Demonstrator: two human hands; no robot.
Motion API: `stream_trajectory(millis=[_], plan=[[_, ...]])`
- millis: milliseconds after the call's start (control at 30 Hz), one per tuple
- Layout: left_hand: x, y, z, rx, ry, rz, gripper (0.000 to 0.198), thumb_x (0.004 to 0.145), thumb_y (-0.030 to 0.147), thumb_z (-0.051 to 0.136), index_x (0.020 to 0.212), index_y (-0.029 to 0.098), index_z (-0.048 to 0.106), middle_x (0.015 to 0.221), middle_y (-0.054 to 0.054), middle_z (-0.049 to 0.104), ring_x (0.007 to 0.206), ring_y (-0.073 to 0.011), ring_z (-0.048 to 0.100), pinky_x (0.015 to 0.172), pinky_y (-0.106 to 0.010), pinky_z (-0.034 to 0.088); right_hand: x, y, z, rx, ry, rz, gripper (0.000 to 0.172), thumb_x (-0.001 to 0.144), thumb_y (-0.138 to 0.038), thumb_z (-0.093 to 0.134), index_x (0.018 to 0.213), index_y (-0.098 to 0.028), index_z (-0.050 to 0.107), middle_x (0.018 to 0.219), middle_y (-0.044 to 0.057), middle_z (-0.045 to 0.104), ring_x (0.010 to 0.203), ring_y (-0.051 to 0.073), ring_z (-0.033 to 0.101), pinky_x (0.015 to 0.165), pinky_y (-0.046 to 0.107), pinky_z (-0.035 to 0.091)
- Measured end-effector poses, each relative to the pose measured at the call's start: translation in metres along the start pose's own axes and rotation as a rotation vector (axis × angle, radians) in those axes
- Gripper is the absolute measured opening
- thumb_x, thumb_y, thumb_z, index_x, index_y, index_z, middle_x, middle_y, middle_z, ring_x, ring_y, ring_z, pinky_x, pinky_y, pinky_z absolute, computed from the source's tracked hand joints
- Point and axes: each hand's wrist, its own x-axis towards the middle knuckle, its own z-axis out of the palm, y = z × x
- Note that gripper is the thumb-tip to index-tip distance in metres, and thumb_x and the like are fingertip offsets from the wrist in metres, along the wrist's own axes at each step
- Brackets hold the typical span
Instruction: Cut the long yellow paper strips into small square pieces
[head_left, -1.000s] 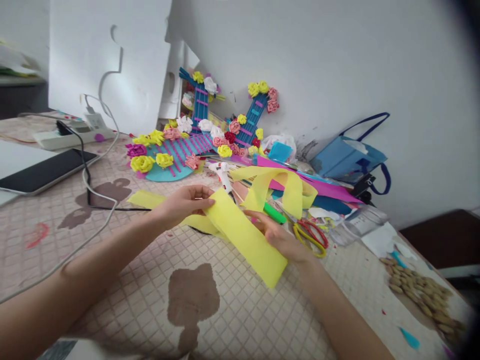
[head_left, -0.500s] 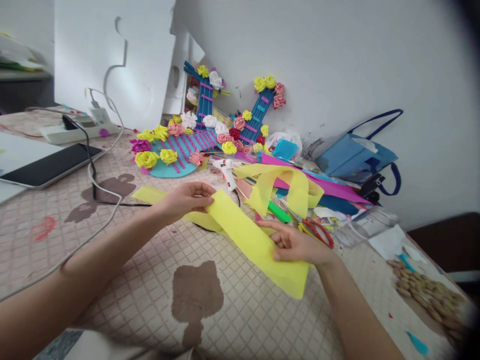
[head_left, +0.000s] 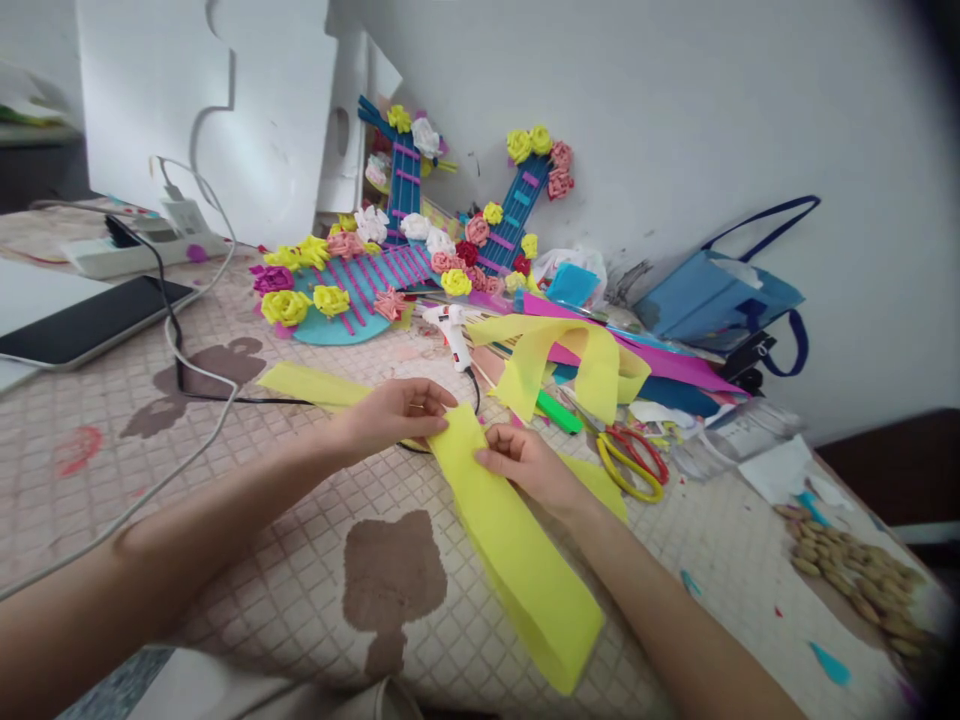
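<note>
A long strip of yellow crepe paper is stretched between my hands and hangs toward me in a fold. At its upper left corner my left hand pinches the edge. My right hand grips the strip's right edge close by, thumb on top. Just beyond my hands lies a white glue gun with a black cord. Another yellow paper strip lies flat behind my left hand. To the right rest scissors with red and yellow handles and a green marker.
Blue paper guitars with paper flowers stand at the back. A phone-like black tablet, a power strip and a white cable occupy the left. Peanuts and a blue bag are at the right.
My right hand has slid up the strip toward my left hand. The strip's lower end has swung down toward me, and the scissors show more fully.
</note>
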Motion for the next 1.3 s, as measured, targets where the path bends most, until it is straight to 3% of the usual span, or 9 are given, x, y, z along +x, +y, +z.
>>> stream_trajectory(millis=[200,367,500,700,1000,1300], plan=[[-0.002,-0.001,0.004,0.141,-0.017,-0.008,0.033,0.071,0.041,0.064,0.089,0.013,0.057,0.079,-0.004,0.062,0.069,-0.0134,0.060,0.054,-0.023,0.050,-0.001,0.002,-0.001,-0.011,0.012,-0.031,0.033,0.067,-0.042,0.070,0.071,-0.017,0.049,0.063,-0.005,0.052,0.052,0.007,0.048,0.049,0.020,0.037],[0.000,-0.008,0.005,0.138,-0.037,0.035,0.026,0.069,0.036,0.066,0.075,0.013,0.055,0.064,0.000,0.059,0.054,-0.0092,0.056,0.048,-0.021,0.048,-0.002,-0.002,0.001,-0.043,-0.007,-0.057,0.032,0.070,-0.043,0.067,0.072,-0.017,0.050,0.065,-0.004,0.050,0.054,0.007,0.046,0.050,0.020,0.036],[0.000,-0.010,0.007,0.114,-0.040,0.062,0.024,0.068,0.033,0.068,0.074,0.013,0.054,0.060,0.002,0.058,0.052,-0.0086,0.055,0.046,-0.020,0.047,-0.003,-0.005,0.007,-0.049,0.022,-0.103,0.030,0.073,-0.046,0.064,0.078,-0.018,0.053,0.070,-0.002,0.051,0.060,0.010,0.048,0.054,0.022,0.039],[-0.002,-0.008,0.011,0.130,-0.047,0.072,0.026,0.068,0.034,0.068,0.074,0.013,0.055,0.061,0.001,0.058,0.053,-0.0092,0.055,0.047,-0.020,0.046,-0.003,-0.001,0.009,-0.130,0.083,-0.155,0.029,0.076,-0.044,0.061,0.070,-0.019,0.048,0.063,-0.004,0.045,0.055,0.009,0.041,0.050,0.022,0.033],[-0.003,-0.002,0.010,0.139,0.004,-0.036,0.045,0.083,0.053,0.042,0.078,0.012,0.059,0.069,-0.005,0.061,0.061,-0.0133,0.058,0.054,-0.024,0.048,-0.004,-0.001,0.010,-0.115,0.052,-0.134,0.031,0.077,-0.043,0.060,0.067,-0.018,0.044,0.060,-0.006,0.039,0.051,0.007,0.036,0.046,0.019,0.029],[-0.002,-0.007,0.010,0.263,-0.055,0.113,0.025,0.072,0.038,0.061,0.070,0.014,0.058,0.059,0.002,0.054,0.052,-0.0079,0.047,0.048,-0.019,0.038,-0.005,0.001,0.010,-0.159,0.020,-0.134,0.031,0.078,-0.043,0.059,0.067,-0.018,0.044,0.060,-0.006,0.038,0.050,0.006,0.034,0.045,0.019,0.028]])
